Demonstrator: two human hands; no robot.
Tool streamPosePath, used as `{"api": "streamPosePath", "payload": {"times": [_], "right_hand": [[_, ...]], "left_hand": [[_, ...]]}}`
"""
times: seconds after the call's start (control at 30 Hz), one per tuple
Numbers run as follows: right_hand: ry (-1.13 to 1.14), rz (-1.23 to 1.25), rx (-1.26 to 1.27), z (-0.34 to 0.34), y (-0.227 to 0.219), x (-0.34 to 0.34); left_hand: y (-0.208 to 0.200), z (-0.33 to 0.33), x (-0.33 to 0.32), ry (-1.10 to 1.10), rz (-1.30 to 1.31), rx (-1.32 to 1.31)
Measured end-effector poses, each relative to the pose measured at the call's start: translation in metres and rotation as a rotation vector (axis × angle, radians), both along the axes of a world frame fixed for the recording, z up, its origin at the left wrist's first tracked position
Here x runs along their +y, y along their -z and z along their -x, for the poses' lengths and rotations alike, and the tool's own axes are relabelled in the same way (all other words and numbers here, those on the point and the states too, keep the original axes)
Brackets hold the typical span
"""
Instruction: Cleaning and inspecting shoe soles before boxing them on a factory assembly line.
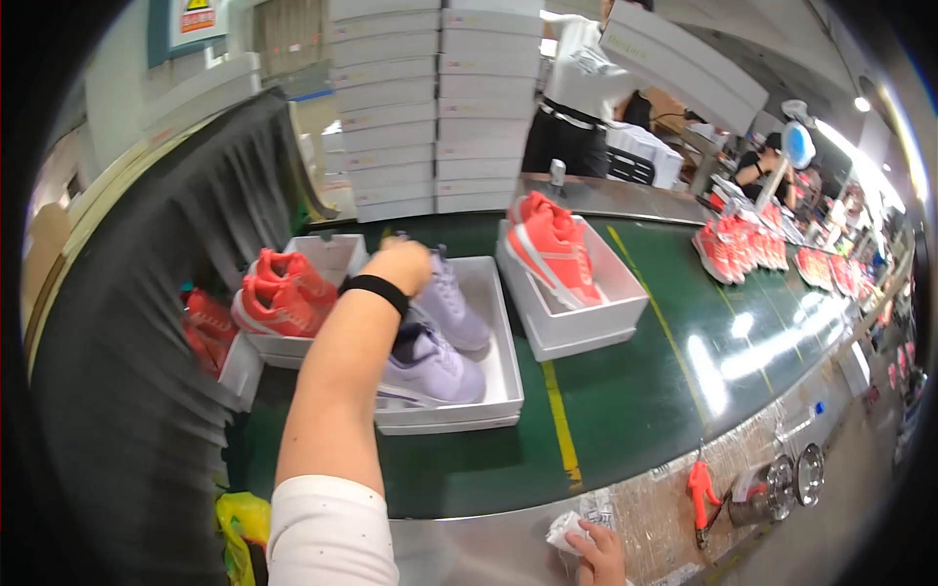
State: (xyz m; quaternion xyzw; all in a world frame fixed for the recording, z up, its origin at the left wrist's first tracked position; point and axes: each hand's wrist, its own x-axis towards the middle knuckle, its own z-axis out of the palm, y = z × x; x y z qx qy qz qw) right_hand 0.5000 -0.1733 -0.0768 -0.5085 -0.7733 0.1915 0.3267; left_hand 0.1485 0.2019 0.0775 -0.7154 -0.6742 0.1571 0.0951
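My left hand (403,266), with a black band at its wrist, reaches over a pair of lavender sneakers. Its fingers look curled, and what they hold, if anything, is hidden. The far lavender sneaker (457,311) is right beside that hand; the near lavender sneaker (437,371) lies below it. Both sit in an open white shoebox (503,376) on the green conveyor belt (459,479). At the lower edge, my right hand (601,559) is closed on a small white packet (565,530) that seems crumpled.
Coral sneakers fill white boxes to the left (283,293) and right (557,249). Stacked white shoeboxes (386,117) rise behind the belt. More coral shoes (733,249) stand farther along. A red air gun (700,493) hangs at the near edge. A person (581,83) carries a white box beyond.
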Motion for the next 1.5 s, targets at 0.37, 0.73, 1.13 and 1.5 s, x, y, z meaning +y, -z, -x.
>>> {"api": "streamPosePath", "payload": {"times": [0.37,0.73,1.13,1.5], "right_hand": [[0.127,0.058,0.085,-0.007,0.004,-0.014],[0.16,0.021,0.162,-0.021,0.026,-0.023],[0.157,-0.099,0.274,-0.02,-0.017,-0.06],[0.329,-0.495,0.22,-0.019,-0.085,-0.067]], "left_hand": [[0.002,-0.017,-0.01,-0.079,0.145,0.219],[0.005,-0.011,-0.008,0.062,-0.014,0.345],[-0.087,-0.045,-0.157,0.561,-0.696,-0.272],[0.077,-0.172,-0.315,-0.275,1.017,-2.256]]}}
